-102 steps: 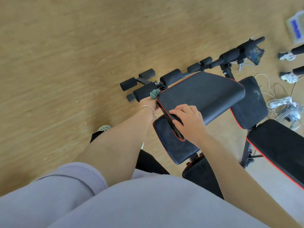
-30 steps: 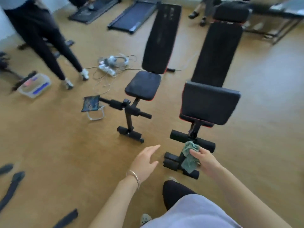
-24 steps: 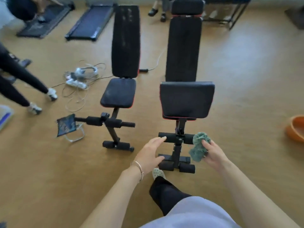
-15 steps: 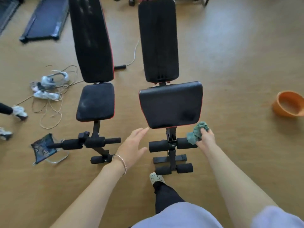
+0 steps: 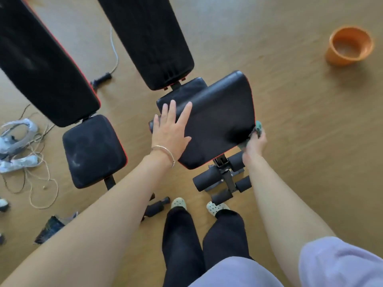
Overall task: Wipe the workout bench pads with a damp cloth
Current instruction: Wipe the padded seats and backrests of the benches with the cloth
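Observation:
A black workout bench with red piping stands right in front of me. Its raised front pad (image 5: 219, 119) is tilted toward me, the seat pad (image 5: 186, 90) peeks out behind it, and the long back pad (image 5: 149, 38) runs away above. My left hand (image 5: 170, 129) lies flat with straight fingers on the front pad's left edge. My right hand (image 5: 253, 141) grips a green cloth (image 5: 258, 126) against the pad's right edge; most of the cloth is hidden by the pad and my fingers.
A second black bench (image 5: 93, 150) stands to the left, its back pad (image 5: 41, 65) beside mine. An orange basin (image 5: 350, 46) sits on the wooden floor at the far right. Cables and a power strip (image 5: 18, 146) lie at the left. Foam rollers (image 5: 221, 177) are by my feet.
I have stepped up close to the bench. My left hand has come down flat on the front pad, and my right hand has carried the cloth up to the pad's right edge.

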